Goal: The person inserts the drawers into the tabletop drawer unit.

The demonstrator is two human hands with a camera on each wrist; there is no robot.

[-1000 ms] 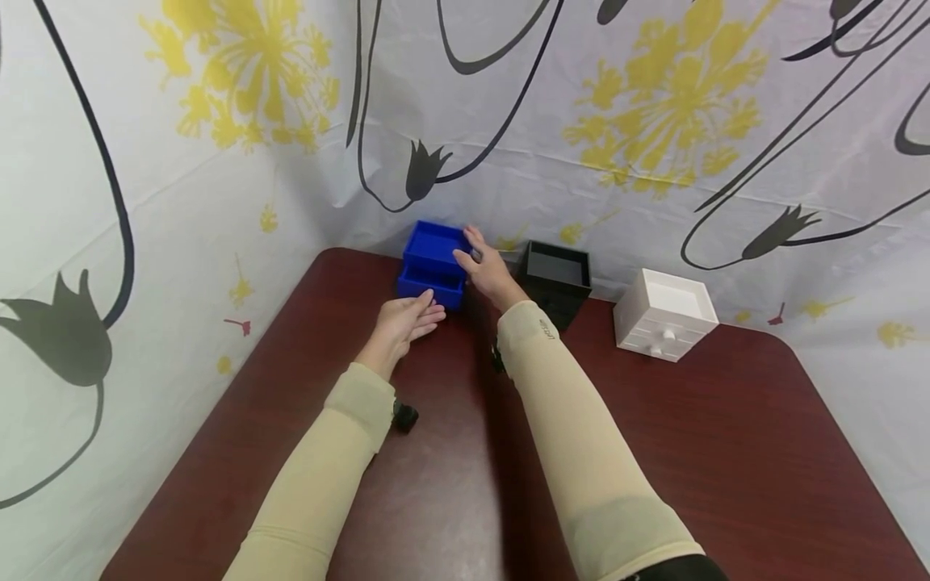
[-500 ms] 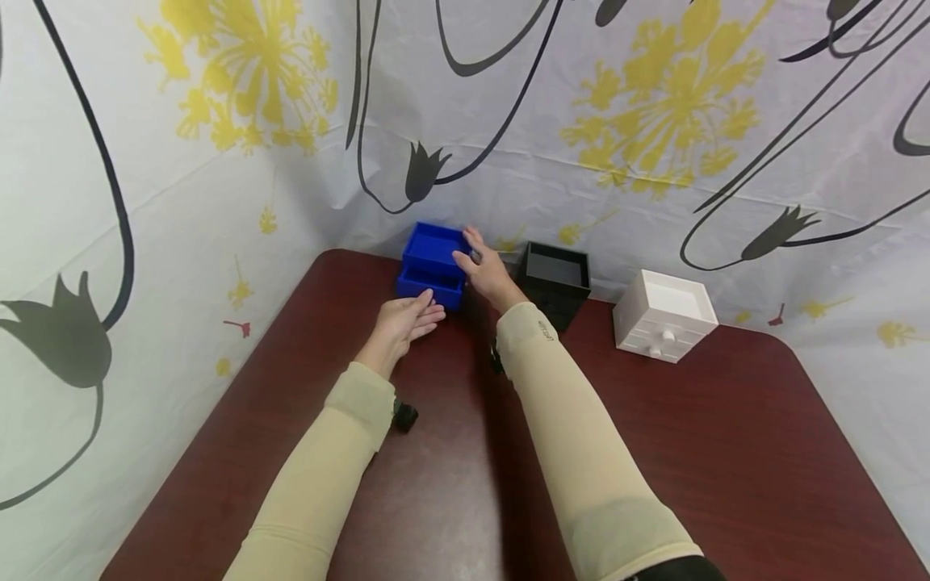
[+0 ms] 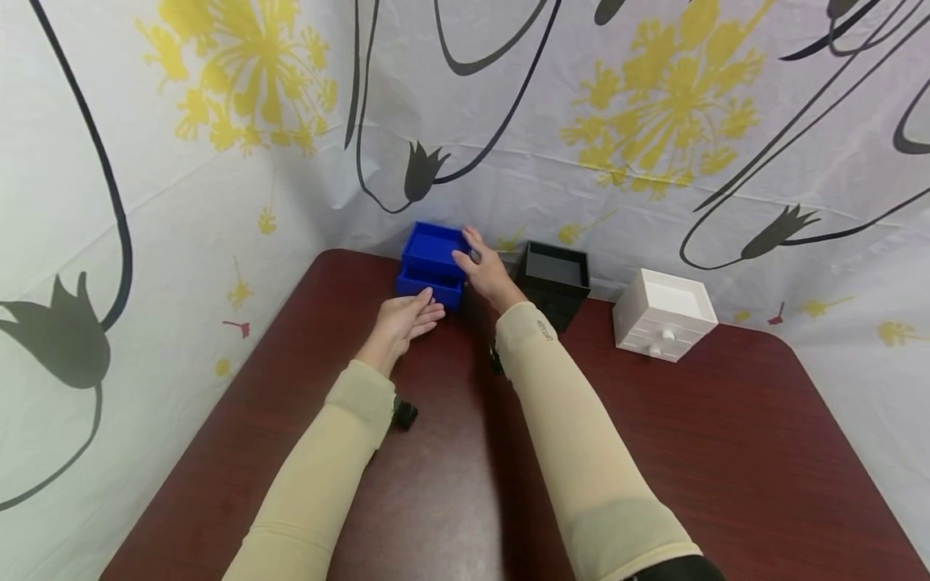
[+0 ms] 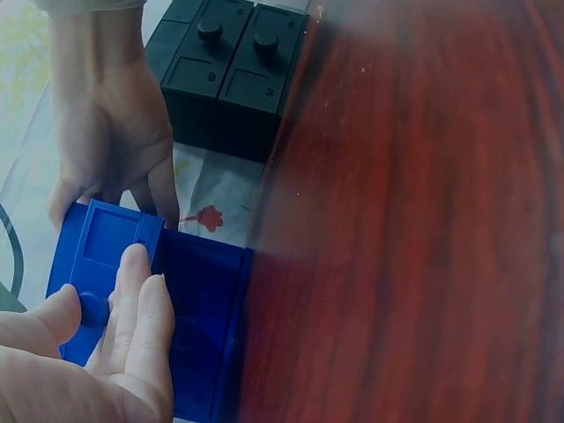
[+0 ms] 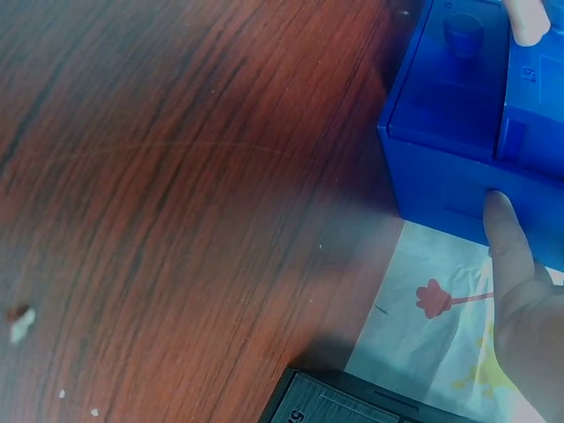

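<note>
A small blue drawer box (image 3: 436, 240) stands at the back of the table, and its upper drawer (image 3: 430, 290) is partly pulled out. In the left wrist view, the thumb and fingers of my left hand (image 3: 398, 324) pinch the round knob (image 4: 94, 309) on that drawer's front. My right hand (image 3: 490, 274) rests against the box's right side with spread fingers. One of its fingertips (image 5: 499, 207) touches the blue side wall in the right wrist view; the other fingers' contact is partly hidden. The lower drawer's knob (image 5: 463, 35) also shows there.
Just right of the blue box stands a black drawer box (image 3: 555, 270), close to my right wrist. Farther right is a white drawer box (image 3: 664, 315) with round knobs. A patterned cloth wall (image 3: 501, 194) borders the dark red table (image 3: 690, 452) at the back.
</note>
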